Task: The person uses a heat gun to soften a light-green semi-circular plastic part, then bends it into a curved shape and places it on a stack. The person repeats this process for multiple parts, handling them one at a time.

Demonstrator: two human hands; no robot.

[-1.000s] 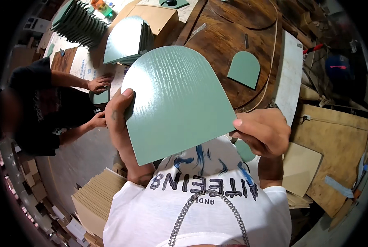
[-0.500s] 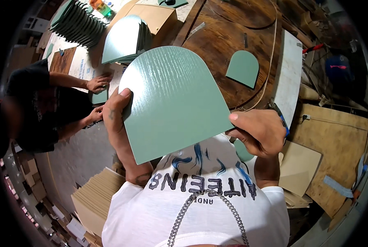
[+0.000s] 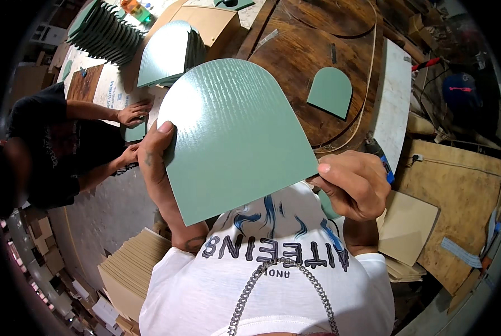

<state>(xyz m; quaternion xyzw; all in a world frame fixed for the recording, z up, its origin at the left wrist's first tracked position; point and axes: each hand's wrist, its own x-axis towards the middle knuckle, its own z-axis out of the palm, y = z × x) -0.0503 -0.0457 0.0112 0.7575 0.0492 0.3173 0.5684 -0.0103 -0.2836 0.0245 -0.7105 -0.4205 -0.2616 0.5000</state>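
A large glossy pale-green arched panel (image 3: 233, 145), round at the top and straight along its lower edge, is held tilted in front of my chest. My left hand (image 3: 156, 148) grips its left edge, thumb on the face and the other fingers hidden behind. At the lower right corner, my right hand (image 3: 354, 185) is closed, with its thumb tip against the edge and its fingers curled under. A smaller green arched panel (image 3: 331, 92) lies on the dark wooden table (image 3: 301, 64) beyond.
Stacked green arched panels (image 3: 169, 53) and a taller stack (image 3: 105, 33) stand at the far left, near an orange-and-green bottle (image 3: 136, 10). A co-worker (image 3: 66, 140) handles a green piece at left. Brown boards (image 3: 133, 257) are stacked low left; a plywood sheet (image 3: 457, 196) lies right.
The large panel has shifted slightly up and left with my left hand. My right thumb has slid a little to the right and down at the corner, and the right fingers have shifted.
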